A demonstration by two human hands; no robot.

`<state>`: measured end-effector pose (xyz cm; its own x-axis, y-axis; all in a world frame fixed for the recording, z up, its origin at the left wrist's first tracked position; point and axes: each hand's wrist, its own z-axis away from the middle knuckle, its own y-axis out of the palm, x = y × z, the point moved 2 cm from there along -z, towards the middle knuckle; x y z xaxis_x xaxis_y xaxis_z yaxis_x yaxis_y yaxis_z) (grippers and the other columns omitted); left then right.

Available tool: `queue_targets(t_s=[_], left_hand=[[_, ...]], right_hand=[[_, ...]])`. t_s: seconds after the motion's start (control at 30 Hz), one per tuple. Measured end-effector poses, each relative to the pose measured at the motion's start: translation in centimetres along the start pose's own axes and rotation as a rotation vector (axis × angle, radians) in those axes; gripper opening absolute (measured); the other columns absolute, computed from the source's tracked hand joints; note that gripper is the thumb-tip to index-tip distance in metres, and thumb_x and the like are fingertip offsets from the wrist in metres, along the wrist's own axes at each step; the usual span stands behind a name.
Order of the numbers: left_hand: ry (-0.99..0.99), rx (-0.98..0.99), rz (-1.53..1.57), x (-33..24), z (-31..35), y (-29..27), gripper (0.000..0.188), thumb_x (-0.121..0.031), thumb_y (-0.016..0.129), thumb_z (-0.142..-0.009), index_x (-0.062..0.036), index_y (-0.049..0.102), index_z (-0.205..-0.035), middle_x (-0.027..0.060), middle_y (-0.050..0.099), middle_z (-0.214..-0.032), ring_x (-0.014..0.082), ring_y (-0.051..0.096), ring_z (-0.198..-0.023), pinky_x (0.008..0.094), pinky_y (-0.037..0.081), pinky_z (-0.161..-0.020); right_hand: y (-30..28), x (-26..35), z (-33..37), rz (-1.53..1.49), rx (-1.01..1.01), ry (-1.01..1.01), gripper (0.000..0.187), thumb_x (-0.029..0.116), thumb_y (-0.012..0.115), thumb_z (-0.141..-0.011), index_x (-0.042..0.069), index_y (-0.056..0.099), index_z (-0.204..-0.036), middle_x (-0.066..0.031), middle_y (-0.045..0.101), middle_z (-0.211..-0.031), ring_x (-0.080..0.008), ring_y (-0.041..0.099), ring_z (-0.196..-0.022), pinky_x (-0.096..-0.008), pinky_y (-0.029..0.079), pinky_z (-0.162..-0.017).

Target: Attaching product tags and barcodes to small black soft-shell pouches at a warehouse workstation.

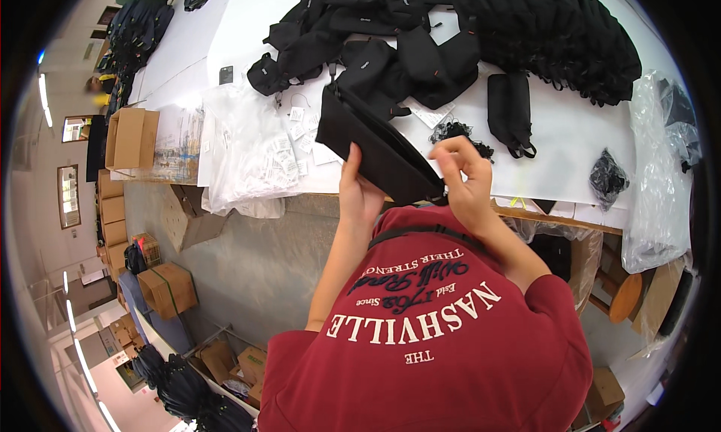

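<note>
A black zip pouch (372, 139) is tilted in front of me, above the table's near edge, with a long dark gap along its upper side. My left hand (360, 195) grips its lower side, thumb on the near face and the other fingers mostly hidden behind. Close to the pouch's right end, my right hand (467, 182) is closed with bent fingers; whatever they pinch is too small to make out. Just beyond that hand lies a small heap of black cords (451, 130). Another black pouch (509, 110) rests flat to the right.
Black pouches (364, 20) are heaped at the table's far side, beside a long stacked row (552, 34). White tags (284, 155) lie on clear plastic (233, 131) at left. A small bag of black pieces (607, 180) sits right. An open carton (132, 139) stands far left.
</note>
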<state>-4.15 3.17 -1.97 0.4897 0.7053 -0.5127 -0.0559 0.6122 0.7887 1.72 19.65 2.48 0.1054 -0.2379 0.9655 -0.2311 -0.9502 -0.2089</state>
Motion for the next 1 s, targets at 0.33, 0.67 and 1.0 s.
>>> queue_targets(t_s=[0.33, 0.67, 1.0], left_hand=[[-0.086, 0.024, -0.403, 0.9, 1.9, 4.3, 0.037, -0.011, 0.064, -0.083, 0.0003, 0.051, -0.117, 0.0102, 0.062, -0.103, 0.0171, 0.063, -0.089, 0.0284, 0.052, -0.079], [0.005, -0.097, -0.440, 1.7, 2.2, 6.2, 0.036, -0.008, 0.063, -0.083, -0.0007, 0.052, -0.116, 0.0091, 0.063, -0.101, 0.0166, 0.064, -0.085, 0.0280, 0.053, -0.075], [-0.097, -0.137, -0.141, -0.5, -0.9, 3.5, 0.026, -0.014, 0.060, -0.085, -0.0027, 0.059, -0.109, 0.0091, 0.067, -0.092, 0.0186, 0.066, -0.078, 0.0301, 0.055, -0.069]], right_hand=[[-1.1, -1.8, -2.7, -0.506, -0.083, 0.057, 0.033, 0.023, 0.056, -0.093, -0.002, 0.059, -0.112, -0.0038, 0.063, -0.099, -0.0082, 0.053, -0.089, -0.0224, 0.041, -0.082], [-2.9, -0.1, -2.4, -0.035, -0.315, -0.295, 0.014, 0.002, 0.069, -0.077, 0.001, 0.065, -0.091, -0.0068, 0.060, -0.087, -0.0137, 0.058, -0.078, -0.0242, 0.046, -0.072], [-2.5, 1.4, 1.1, -0.122, 0.029, -0.234, 0.012, 0.007, 0.075, -0.070, 0.005, 0.069, -0.080, -0.0039, 0.059, -0.081, -0.0177, 0.056, -0.077, -0.0278, 0.044, -0.069]])
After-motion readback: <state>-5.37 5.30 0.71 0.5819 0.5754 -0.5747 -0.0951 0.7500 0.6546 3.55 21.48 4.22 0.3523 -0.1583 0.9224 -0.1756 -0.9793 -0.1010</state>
